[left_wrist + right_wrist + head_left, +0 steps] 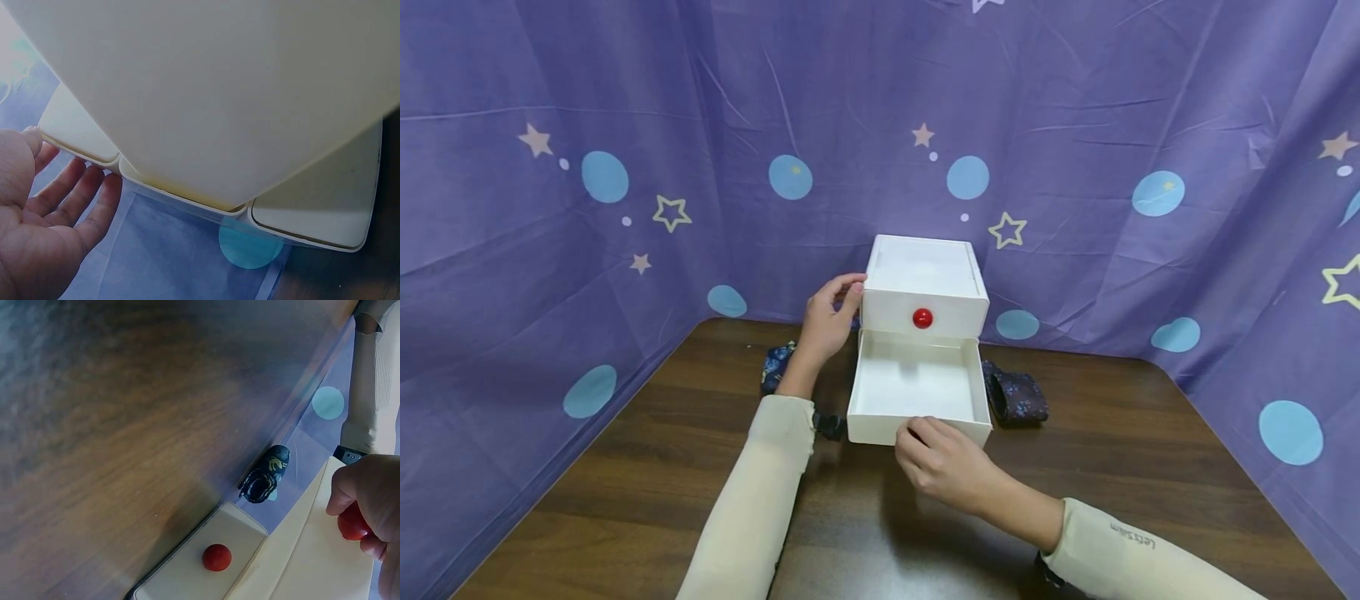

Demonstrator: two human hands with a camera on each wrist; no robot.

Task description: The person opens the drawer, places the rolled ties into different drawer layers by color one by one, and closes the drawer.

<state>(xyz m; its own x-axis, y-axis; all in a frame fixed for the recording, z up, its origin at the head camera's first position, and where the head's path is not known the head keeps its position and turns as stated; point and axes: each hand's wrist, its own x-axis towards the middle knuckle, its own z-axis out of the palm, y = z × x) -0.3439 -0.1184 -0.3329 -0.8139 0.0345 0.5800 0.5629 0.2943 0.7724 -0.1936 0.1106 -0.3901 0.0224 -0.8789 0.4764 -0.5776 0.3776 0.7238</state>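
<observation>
A white two-drawer box (922, 267) stands at the back of the wooden table (640, 467). Its upper drawer is closed and shows a red knob (922, 317) (217, 557). The lower drawer (913, 383) is pulled out, and its inside looks empty. At that drawer's front wall my right hand (925, 454) (369, 494) pinches a second red knob (353, 523). My left hand (831, 317) (56, 206) rests against the box's left side (250, 94), its fingers fairly straight and their tips touching an edge.
A rolled dark patterned cloth (1017, 396) lies right of the box. Another one (775, 367) (265, 475) lies on the left, behind my left arm. Purple star-printed fabric (1075, 125) hangs behind and on both sides of the table.
</observation>
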